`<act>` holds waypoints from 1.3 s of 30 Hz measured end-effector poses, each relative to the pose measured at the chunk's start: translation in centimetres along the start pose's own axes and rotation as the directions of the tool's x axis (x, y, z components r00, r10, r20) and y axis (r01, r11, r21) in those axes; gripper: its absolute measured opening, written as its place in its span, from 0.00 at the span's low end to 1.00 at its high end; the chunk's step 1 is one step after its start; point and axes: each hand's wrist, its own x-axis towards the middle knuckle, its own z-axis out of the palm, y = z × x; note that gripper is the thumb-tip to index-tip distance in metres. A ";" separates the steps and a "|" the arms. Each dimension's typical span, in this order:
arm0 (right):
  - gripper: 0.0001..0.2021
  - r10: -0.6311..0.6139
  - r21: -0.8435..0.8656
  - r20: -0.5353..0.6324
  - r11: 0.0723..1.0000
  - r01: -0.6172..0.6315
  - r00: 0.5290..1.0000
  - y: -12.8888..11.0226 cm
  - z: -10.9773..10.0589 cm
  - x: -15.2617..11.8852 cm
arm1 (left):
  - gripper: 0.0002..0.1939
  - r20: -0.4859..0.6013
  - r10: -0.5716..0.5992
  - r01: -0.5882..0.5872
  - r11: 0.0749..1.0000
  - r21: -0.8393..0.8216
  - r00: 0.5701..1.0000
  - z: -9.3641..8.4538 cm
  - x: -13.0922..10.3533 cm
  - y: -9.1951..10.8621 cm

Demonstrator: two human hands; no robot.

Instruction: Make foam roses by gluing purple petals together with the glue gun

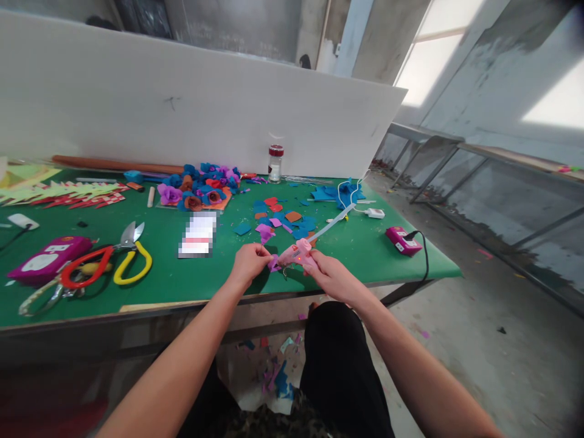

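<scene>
In my right hand point(326, 271) is a pink glue gun point(297, 254), with a long pale glue stick point(331, 222) poking out of its back end. Its nozzle points left and meets a small purple paper piece point(274, 263). My left hand point(252, 263) pinches that piece between thumb and fingertips above the table's front edge. Just beyond the hands lie loose blue, red, brown and purple paper petals point(293, 216). Farther back on the left is a heap of finished paper flowers point(201, 185) in blue, purple and brown.
Scissors with red and yellow handles point(132, 237) lie at left near a magenta power socket box point(50, 258). A glass jar point(275, 164) stands against the white board point(191, 103). Another magenta box point(404, 240), with a black cord, sits near the green table's point(365, 261) right edge.
</scene>
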 end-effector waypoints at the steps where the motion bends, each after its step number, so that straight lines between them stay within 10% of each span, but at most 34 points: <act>1: 0.08 0.001 -0.001 0.002 1.000 -0.001 1.000 0.0 0.0 0.0 | 0.05 0.001 -0.002 0.002 1.000 0.000 1.000 0.0 0.0 0.0; 39: 0.13 -0.013 0.057 -0.061 0.998 0.016 0.998 -0.2 -2.1 -0.7 | 0.04 0.008 0.018 -0.018 1.000 -0.013 1.000 0.2 0.1 -0.3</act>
